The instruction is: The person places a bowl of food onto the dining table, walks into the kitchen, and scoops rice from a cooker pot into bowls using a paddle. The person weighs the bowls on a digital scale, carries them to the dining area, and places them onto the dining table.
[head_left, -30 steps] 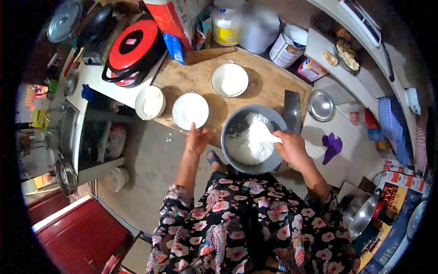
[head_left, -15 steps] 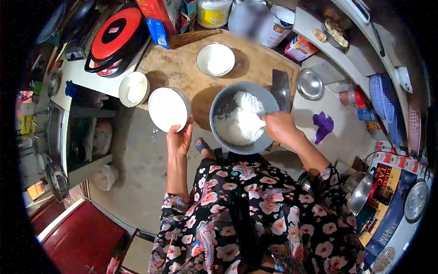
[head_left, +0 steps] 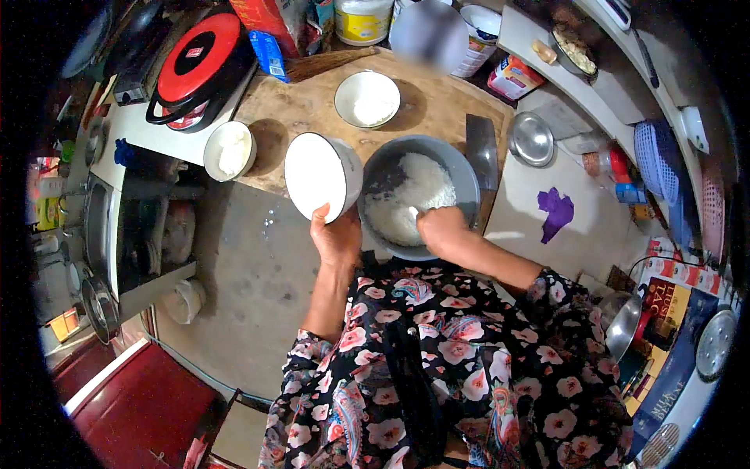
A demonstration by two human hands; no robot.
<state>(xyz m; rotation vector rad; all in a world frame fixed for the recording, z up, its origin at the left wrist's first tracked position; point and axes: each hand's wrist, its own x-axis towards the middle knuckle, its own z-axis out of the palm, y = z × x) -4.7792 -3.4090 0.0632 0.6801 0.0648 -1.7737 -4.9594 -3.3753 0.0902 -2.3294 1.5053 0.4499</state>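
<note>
While the left hand (head_left: 337, 241) has the bowl (head_left: 316, 178), likely light and stiff, safely by its rim, the right hand (head_left: 444, 230) clutches a mostly hidden scoop (head_left: 413, 211).

2 arms (head_left: 328, 295) forward, right hand (head_left: 443, 230) seemingly curled

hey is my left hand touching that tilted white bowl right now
Touching. The head view shows the left hand gripping the tilted white bowl, its thumb pressed over the rim.
</note>
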